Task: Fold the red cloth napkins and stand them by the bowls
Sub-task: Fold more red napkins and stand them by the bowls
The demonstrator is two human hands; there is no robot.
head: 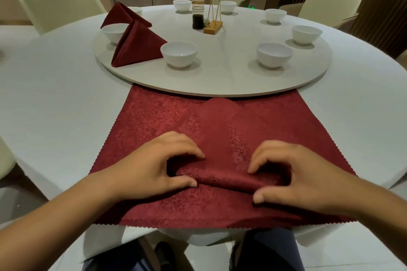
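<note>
**Both hands gather a ridge in the red napkin**

The red napkin (220, 121) lies spread on the white table (55, 94) at its near edge. Its far side is tucked under the rim of the turntable (220, 88). The left hand (152, 167) and right hand (299, 180) sit side by side on the cloth with fingers curled. Each pinches, between thumb and fingertips, one raised ridge of fabric that runs between them. Near the turntable's left edge a folded napkin (136, 48) stands as a peaked shape between the near-left bowl (178, 54) and a second bowl (113, 32). Another folded napkin (123, 14) stands behind it. Further bowls (274, 55) ring the rim. Toward the far edge stand a glass bottle (198, 12) of dark liquid, its markings too small to read, and a wooden stick holder (213, 27).
</note>
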